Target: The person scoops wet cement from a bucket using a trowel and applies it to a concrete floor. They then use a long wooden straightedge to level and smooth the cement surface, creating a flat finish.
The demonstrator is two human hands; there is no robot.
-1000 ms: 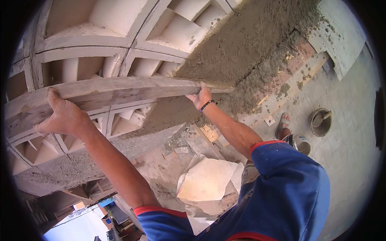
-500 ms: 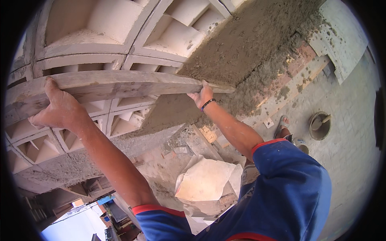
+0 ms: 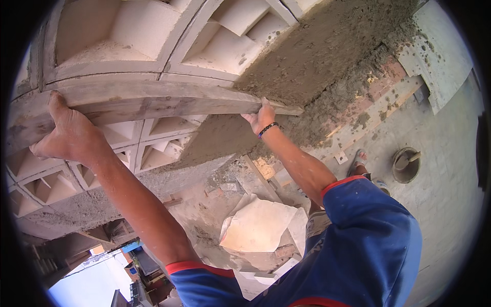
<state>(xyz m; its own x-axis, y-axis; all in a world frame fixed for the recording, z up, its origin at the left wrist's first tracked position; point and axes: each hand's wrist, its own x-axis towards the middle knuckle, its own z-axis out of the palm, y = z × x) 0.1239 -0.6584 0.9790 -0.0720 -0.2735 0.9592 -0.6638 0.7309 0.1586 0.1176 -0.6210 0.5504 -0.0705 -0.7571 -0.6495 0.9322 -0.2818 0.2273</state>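
Observation:
Both my hands grip a long wooden board (image 3: pixel 153 100) held across a wall of pale openwork blocks (image 3: pixel 110 38). My left hand (image 3: pixel 74 133) is closed round the board's left part, thumb over its upper edge. Close to the other end, my right hand (image 3: pixel 262 117), a dark beaded bracelet at its wrist, is closed on the lower edge. The board's right end lies against a band of wet grey mortar (image 3: pixel 312 51) beside the blocks. Its far face and some of my fingertips are hidden.
A bucket (image 3: pixel 406 165) with a tool handle in it stands on the floor at the right. Mortar-spattered planks (image 3: pixel 376 105) and a pale sheet (image 3: pixel 440 51) lie along the wall's foot. Crumpled paper sacking (image 3: pixel 258 225) is below, near my sandalled foot (image 3: pixel 359 161).
The board has shifted slightly upward across the blocks at its left and middle, with both hands still on it. The view has moved a little too.

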